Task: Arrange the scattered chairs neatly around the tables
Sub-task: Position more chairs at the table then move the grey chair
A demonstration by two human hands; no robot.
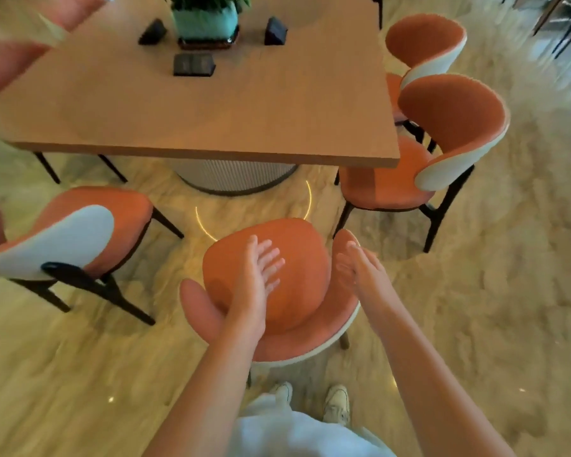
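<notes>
Both arms are reaching forward over the nearest orange chair (297, 258), which is standing just in front of the person, its curved backrest toward them and its seat pointing at the wooden table (211, 103). The left hand (257, 275) is hovering above the seat with fingers straight and spread, gripping nothing. The right hand (360, 268) is hanging beside the right end of the backrest, fingers also loose and extended, holding nothing; whether it is touching the upholstery is unclear. The chair is sitting between the two open palms, well apart from the table edge. A second chair (80, 235) is angled at the left, and a third chair (435, 153) is tucked at the table's right corner. A potted plant (205, 18) is standing on the table.
</notes>
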